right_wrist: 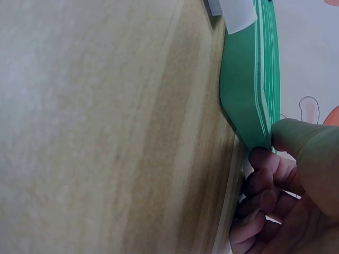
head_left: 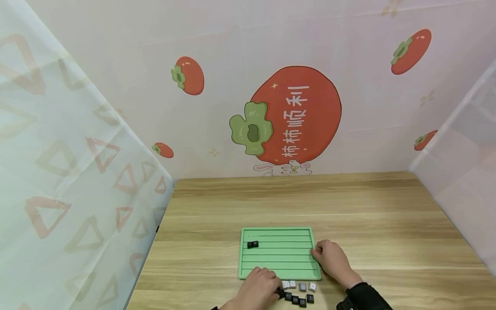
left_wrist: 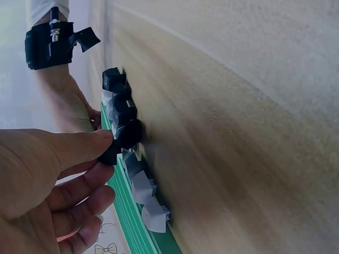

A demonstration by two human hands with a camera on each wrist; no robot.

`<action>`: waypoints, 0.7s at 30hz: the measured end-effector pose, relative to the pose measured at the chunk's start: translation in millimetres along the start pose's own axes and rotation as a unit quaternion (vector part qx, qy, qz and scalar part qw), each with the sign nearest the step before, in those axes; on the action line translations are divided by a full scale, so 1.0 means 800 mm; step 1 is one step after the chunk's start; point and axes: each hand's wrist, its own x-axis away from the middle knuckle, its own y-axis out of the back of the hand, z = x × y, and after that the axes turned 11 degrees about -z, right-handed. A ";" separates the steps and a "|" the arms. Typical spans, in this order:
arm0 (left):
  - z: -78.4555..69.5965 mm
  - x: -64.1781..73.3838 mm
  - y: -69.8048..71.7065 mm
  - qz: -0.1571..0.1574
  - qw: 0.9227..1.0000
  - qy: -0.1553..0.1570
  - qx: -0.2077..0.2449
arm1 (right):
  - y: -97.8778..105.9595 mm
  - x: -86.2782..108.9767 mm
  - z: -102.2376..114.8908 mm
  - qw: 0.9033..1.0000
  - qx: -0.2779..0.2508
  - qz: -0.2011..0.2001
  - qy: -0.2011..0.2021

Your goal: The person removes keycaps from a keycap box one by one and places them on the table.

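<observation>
A green ridged tray (head_left: 277, 262) lies on the table, with two black keycaps (head_left: 252, 244) sitting on it at the upper left. Thumb and fingertip of my left hand (head_left: 258, 287) pinch a black keycap (left_wrist: 108, 153) by the tray's front edge. Right beside it, more black keycaps (head_left: 295, 299) form a loose row on the wood. White keycaps (head_left: 289, 284) and a grey keycap (head_left: 302, 287) lie between that row and the tray. My right hand (head_left: 332, 261) holds the tray's right edge, thumb on the rim and curled fingers against the side (right_wrist: 241, 90).
The wooden table (head_left: 209, 202) reaches back to a wall sheet (head_left: 368, 94) printed with red fruit. A patterned sheet (head_left: 85, 181) borders the table on the left, and a pale sheet (head_left: 465, 163) on the right. Dark wrist straps (left_wrist: 50, 45) are worn.
</observation>
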 end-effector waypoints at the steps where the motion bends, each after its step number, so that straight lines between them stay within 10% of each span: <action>1: 0.000 0.000 -0.001 0.001 1.000 0.001 0.001 | 0.000 0.000 0.000 1.000 0.000 0.000 -0.001; 21: -0.001 0.006 -0.009 -0.001 1.000 0.003 -0.021 | 0.002 0.001 0.002 1.000 -0.003 0.002 0.000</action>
